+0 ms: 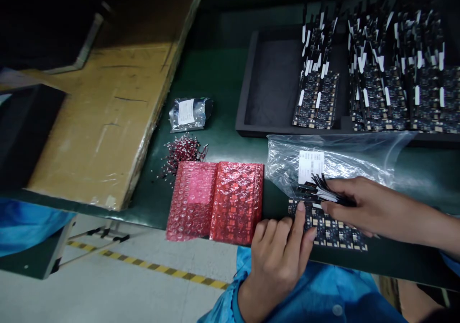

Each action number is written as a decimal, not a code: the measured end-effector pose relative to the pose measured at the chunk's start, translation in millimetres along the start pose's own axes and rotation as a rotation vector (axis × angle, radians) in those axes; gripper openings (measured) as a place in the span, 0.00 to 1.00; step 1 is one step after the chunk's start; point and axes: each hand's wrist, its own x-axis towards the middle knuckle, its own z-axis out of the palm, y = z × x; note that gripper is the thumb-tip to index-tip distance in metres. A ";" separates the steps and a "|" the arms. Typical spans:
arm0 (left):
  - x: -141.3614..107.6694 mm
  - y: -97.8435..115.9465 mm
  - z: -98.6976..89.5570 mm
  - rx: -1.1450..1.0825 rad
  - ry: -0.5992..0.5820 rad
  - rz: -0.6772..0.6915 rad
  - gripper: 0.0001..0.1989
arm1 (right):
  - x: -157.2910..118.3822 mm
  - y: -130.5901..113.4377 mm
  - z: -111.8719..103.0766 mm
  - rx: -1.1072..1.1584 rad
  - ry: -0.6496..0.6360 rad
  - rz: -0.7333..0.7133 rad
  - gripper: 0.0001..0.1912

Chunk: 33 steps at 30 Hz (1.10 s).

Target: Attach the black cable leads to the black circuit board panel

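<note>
The circuit board panel [328, 229] lies flat at the near table edge [151, 217], long axis left to right, directly under both hands; the left hand [278, 256] presses fingertips on its left end, the right hand [362, 203] pinches a fan of white-tipped strips [321, 189] above it, hiding the panel's far edge

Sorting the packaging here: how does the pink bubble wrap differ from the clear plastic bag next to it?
The pink bubble wrap is red-pink and bubbled, lies flat and overhangs the bench edge. The clear plastic bag is colourless, crumpled and carries a white label. The right hand is at the bag's mouth; no hand touches the wrap. Both rest on the green bench.
</note>
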 end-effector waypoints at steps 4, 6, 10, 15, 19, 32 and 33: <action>1.8 0.7 -0.1 -0.003 -0.008 -0.010 0.27 | 2.7 3.8 0.7 0.054 0.000 -0.063 0.22; 2.6 1.2 -0.3 0.002 -0.007 -0.017 0.27 | 3.3 5.5 1.3 0.062 -0.003 -0.080 0.22; 3.0 1.3 0.2 0.000 -0.020 -0.027 0.27 | 4.0 7.4 1.6 0.042 -0.009 -0.030 0.21; 3.4 0.4 -0.8 -0.016 -0.071 -0.051 0.26 | 1.7 -1.2 -1.4 -0.003 -0.029 0.016 0.22; 6.1 0.8 -3.6 0.007 -0.085 -0.069 0.24 | -3.9 -11.6 -4.1 -0.019 -0.044 0.011 0.27; 1.3 0.1 6.8 0.010 0.069 -0.075 0.19 | -36.3 1.7 -56.0 0.070 0.258 -0.003 0.33; 0.8 -0.2 7.9 0.013 0.073 -0.074 0.19 | -40.8 3.6 -60.2 0.061 0.270 0.001 0.33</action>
